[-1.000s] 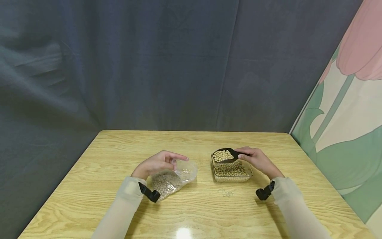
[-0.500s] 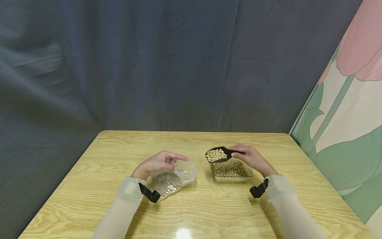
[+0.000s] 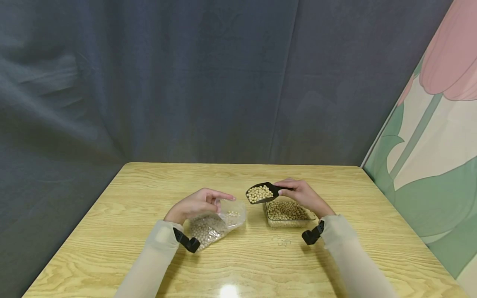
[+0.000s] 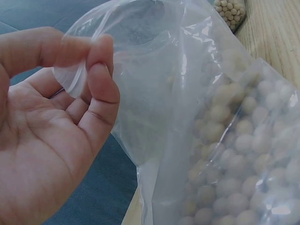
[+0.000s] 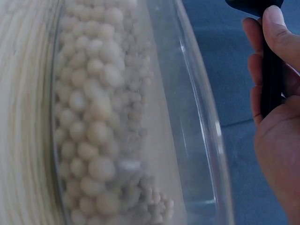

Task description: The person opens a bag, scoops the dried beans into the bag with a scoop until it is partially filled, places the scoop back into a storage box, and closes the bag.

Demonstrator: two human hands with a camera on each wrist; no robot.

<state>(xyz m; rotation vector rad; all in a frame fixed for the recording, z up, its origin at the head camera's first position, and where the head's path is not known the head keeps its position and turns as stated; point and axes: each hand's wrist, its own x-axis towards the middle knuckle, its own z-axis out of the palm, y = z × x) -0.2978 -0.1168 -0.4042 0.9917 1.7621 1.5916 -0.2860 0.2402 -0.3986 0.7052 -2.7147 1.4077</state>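
My right hand (image 3: 303, 194) grips the handle of a black scoop (image 3: 277, 188), seen also in the right wrist view as a dark handle (image 5: 272, 79) in curled fingers. Pale round beans (image 3: 259, 193) fill the scoop, which hangs level between the bag and the container. Below that hand a clear rectangular container (image 3: 290, 224) holds more of the beans. A clear plastic bag (image 3: 214, 231) of beans lies on the table at left, its mouth held up and apart. My left hand (image 3: 197, 203) pinches the bag's rim between thumb and finger, clearly so in the left wrist view.
The wooden table (image 3: 238, 265) bears faint markings (image 3: 281, 241) in front of the container. A dark blue curtain (image 3: 208, 82) hangs behind the table. On the right stands a wall panel (image 3: 432, 165) with painted flowers.
The loaded scoop has moved left in my right hand, from above the container toward the bag's mouth. My left hand and the bag have stayed in place.
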